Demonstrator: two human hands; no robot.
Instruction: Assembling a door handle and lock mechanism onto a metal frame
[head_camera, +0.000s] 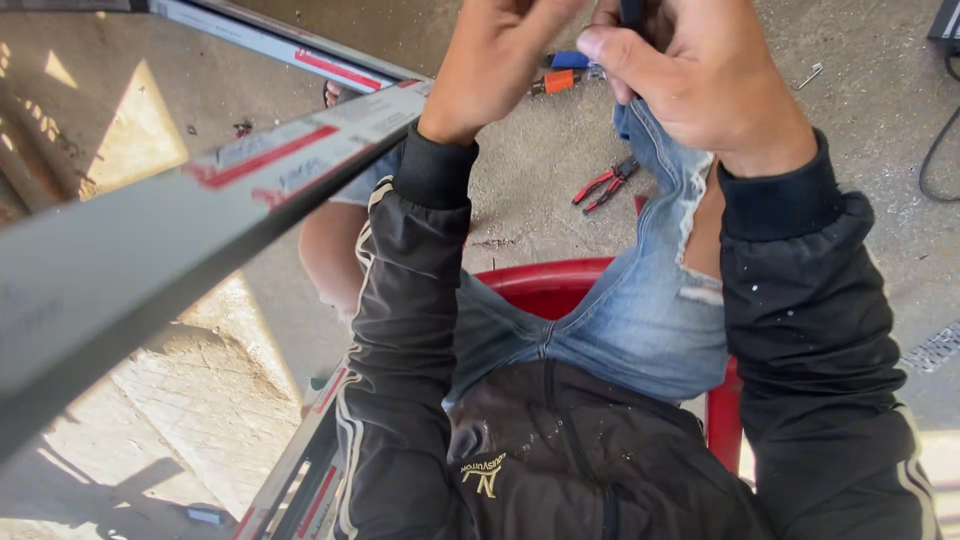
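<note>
A small dark, narrow object (632, 10) is pinched at the very top edge of the view, where most of it is cut off, so its kind cannot be told. It is gripped by the right hand (700, 85), whose fingers are curled closed around it with the thumb pressed across. The left hand (500, 60) is raised close beside it, fingers bent inward toward the same spot; whether anything is actually held in it cannot be told, since its fingertips are out of frame. Both hands are held up in front of the knees — apparently so that fine work can be done close to the eyes.

A red plastic stool (545, 285) is sat upon, over a dusty concrete floor (860, 90). Red-handled pliers (605, 185) and an orange-and-blue tool (560, 78) are left on the ground within reach. A long grey aluminium profile with red-striped film (250, 165) is propped diagonally at the left side.
</note>
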